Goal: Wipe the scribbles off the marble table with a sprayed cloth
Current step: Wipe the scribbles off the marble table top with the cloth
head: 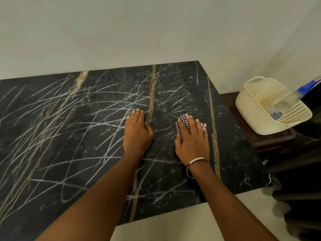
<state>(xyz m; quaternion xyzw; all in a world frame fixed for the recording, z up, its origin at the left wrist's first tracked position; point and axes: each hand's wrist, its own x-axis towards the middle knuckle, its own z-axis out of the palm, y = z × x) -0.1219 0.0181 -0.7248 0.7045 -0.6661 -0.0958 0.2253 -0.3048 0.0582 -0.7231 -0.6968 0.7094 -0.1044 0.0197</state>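
The black marble table (234, 153) with gold veins fills the view, and white chalk-like scribbles (73, 136) cross most of its left and middle. My right hand (192, 141), with a metal bangle on the wrist, lies flat with straight fingers on a small red-and-white checked cloth (183, 119), pressing it to the marble near the right side. My left hand (138, 132) rests flat on the bare tabletop about a hand's width to the left, holding nothing.
A cream plastic basket (257, 108) stands on a dark wooden side table (271, 141) to the right, with a clear spray bottle with a blue top (295, 96) leaning inside it. A pale wall backs the table. Light floor shows at the bottom right.
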